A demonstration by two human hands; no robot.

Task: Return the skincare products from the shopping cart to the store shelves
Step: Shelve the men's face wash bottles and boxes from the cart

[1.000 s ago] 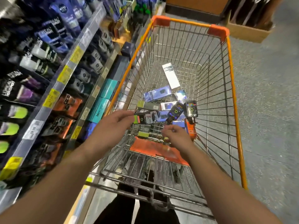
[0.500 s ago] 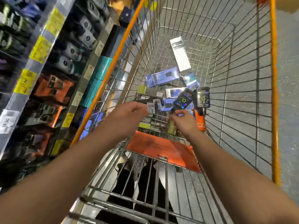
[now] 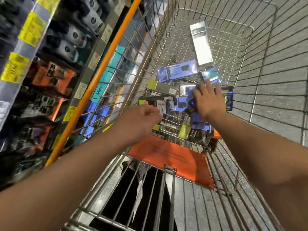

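Observation:
The wire shopping cart (image 3: 260,67) holds a pile of skincare boxes: a long white box (image 3: 200,42) farthest away, a blue-violet box (image 3: 177,70), a shiny teal box (image 3: 211,75) and a grey box with a green end (image 3: 162,88). My left hand (image 3: 141,121) is inside the cart, its curled fingers gripping a dark box with a green end (image 3: 150,102). My right hand (image 3: 208,99) reaches over the pile with straight, spread fingers, the tips at the shiny teal box, and hides several blue boxes beneath it.
Store shelves (image 3: 25,52) with yellow price tags run along the left, stocked with dark tubes, orange packs (image 3: 55,77) and teal boxes (image 3: 115,60). The cart's orange rim (image 3: 103,64) lies close against them. An orange seat flap (image 3: 171,159) sits below my hands.
My view has leaned further into the cart. My right hand has let go of the dark product it pinched and stretched forward, fingers opening over the pile. My left hand keeps its box.

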